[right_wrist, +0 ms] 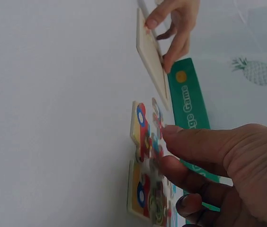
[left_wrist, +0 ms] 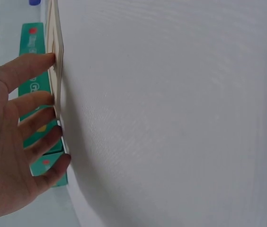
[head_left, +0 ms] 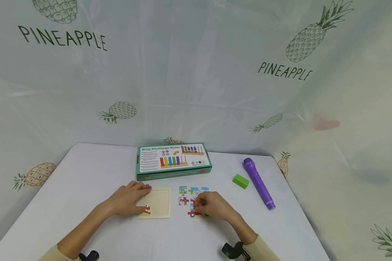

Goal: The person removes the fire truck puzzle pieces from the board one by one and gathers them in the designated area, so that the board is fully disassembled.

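My left hand point(head_left: 128, 198) rests on the left side of a shallow wooden puzzle tray point(head_left: 161, 203), fingers spread. Its thumb lies at the near-left corner, beside a red and yellow puzzle piece point(head_left: 146, 209) in the tray. The left wrist view shows the fingertips point(left_wrist: 52, 98) along the tray's edge. My right hand point(head_left: 212, 204) is over loose, colourful puzzle pieces point(head_left: 183, 200) to the right of the tray. Its thumb and index finger are bent close to pieces showing a red vehicle with blue wheels point(right_wrist: 141, 115); I cannot tell whether they pinch one.
A green Ring Challenge Game box point(head_left: 174, 161) lies behind the tray and pieces. To the right are a green block point(head_left: 240, 181) and a purple microphone-shaped stick point(head_left: 259, 184). A pineapple-print curtain point(head_left: 196, 79) hangs behind the white table point(head_left: 117, 239).
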A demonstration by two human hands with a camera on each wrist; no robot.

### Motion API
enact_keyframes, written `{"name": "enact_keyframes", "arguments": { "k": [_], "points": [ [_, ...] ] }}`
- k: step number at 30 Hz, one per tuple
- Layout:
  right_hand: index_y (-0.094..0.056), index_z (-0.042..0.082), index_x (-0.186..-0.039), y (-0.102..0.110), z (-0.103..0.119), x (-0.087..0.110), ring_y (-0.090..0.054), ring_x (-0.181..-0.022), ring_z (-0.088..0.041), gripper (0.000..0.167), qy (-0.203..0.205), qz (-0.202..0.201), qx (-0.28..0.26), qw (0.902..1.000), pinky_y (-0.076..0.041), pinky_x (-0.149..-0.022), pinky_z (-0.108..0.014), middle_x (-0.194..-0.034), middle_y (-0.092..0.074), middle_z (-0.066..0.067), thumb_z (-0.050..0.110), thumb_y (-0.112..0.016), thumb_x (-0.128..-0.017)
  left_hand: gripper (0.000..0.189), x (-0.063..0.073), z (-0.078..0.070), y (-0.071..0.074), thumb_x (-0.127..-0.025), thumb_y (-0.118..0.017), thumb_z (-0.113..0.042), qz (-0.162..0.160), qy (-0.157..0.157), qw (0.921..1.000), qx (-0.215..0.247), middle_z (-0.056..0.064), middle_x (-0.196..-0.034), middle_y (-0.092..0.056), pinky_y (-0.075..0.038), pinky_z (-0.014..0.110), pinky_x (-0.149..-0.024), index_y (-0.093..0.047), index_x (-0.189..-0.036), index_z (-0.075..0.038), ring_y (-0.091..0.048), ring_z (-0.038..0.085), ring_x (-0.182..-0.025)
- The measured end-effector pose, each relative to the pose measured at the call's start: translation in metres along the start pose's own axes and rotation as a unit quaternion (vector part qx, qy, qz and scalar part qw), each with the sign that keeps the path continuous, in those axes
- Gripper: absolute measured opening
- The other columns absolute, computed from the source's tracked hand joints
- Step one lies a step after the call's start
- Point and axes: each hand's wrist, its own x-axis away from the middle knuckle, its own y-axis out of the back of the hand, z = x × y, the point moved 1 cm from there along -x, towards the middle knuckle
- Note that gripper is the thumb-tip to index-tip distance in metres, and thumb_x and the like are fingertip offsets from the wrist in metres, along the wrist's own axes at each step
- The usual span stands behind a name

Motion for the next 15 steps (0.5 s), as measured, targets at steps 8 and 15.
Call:
{"name": "enact_keyframes", "arguments": {
  "k": [8, 15],
  "points": [
    [-0.073, 0.022, -0.091, -0.023, 0.031, -0.024, -0.053, -0.072, -0.001, 0.005, 0.032, -0.004, 0.007, 0.9995, -0.046, -0.063, -0.02, -0.079, -0.062, 0.016, 0.025, -0.076, -0.09, 0.083, 0.003, -0.001, 0.001, -0.076, -0.082, -0.046, 0.019, -0.004, 0.9998, 0.011, 0.011, -0.148, -0.051, -0.044, 0.063, -0.093, -0.055, -0.143, -0.005, -0.046, 0.036, -0.13],
    [-0.077, 0.018, -0.104, -0.06, 0.072, -0.057, -0.049, -0.073, 0.004, 0.018, 0.101, 0.01, 0.045, 0.9938, -0.042, -0.068, -0.017, -0.078, -0.058, 0.019, 0.027, -0.078, -0.088, 0.091, 0.003, 0.0, 0.001, -0.072, -0.084, -0.05, 0.02, -0.009, 0.9995, 0.021, 0.012, -0.15, -0.049, -0.039, 0.071, -0.095, -0.054, -0.144, -0.004, -0.044, 0.036, -0.132]
  ]
}}
